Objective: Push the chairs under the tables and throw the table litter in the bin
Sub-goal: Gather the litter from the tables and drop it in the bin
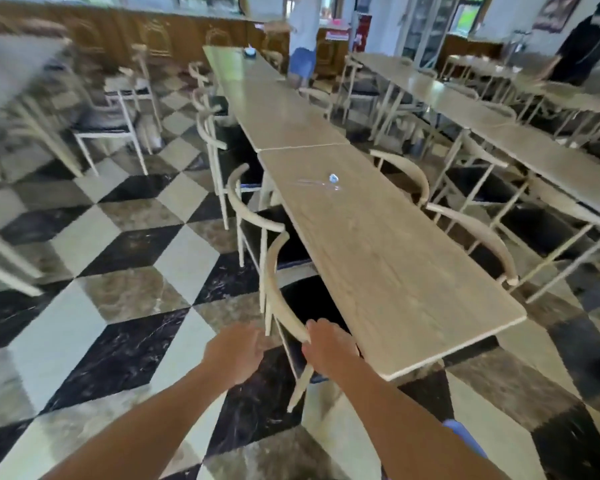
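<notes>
A long pale wooden table (pixel 395 271) runs away from me. Pale chairs with curved backs stand along both its sides. The nearest chair (pixel 278 299) sits at the table's near left corner, its seat partly under the top. My right hand (pixel 329 344) grips the near end of its curved backrest. My left hand (pixel 236 351) hovers just left of the backrest with relaxed fingers and holds nothing. Litter lies mid-table: a small blue-and-white scrap (pixel 333 177) beside a clear plastic wrapper (pixel 317 184).
More chairs (pixel 243 202) line the table's left side and others (pixel 478 233) its right. A second table row (pixel 534 150) stands to the right. One person (pixel 302 39) stands at the far end, another in black (pixel 589 46) far right. The chequered floor (pixel 118 254) is open to the left.
</notes>
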